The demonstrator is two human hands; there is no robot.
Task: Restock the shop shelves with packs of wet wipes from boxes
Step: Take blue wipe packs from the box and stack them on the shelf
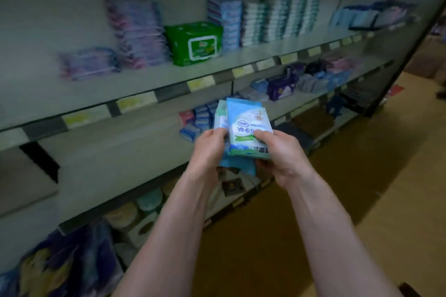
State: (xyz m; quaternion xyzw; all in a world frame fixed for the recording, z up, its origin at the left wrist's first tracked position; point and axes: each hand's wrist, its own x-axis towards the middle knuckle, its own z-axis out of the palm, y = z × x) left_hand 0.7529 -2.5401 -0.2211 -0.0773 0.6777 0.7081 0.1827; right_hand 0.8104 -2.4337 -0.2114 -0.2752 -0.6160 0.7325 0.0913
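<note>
I hold a small bundle of light-blue wet wipe packs (246, 123) in front of the shelves, at mid-height. My right hand (277, 154) grips the front pack from the right, thumb across its printed face. My left hand (210, 144) pinches the packs behind it at their left edge. The upper shelf (149, 77) carries a green wipe pack (195, 42), purple packs (137, 31) and tall stacks of blue and teal-white packs (268, 19). No box is in view.
The middle shelf (115, 152) holds a few blue and pink packs (195, 120) and purple pouches (282, 85) further right. The bottom shelf has round tubs (135, 210) and a patterned bag (62, 265). Tan aisle floor (386, 176) lies to the right.
</note>
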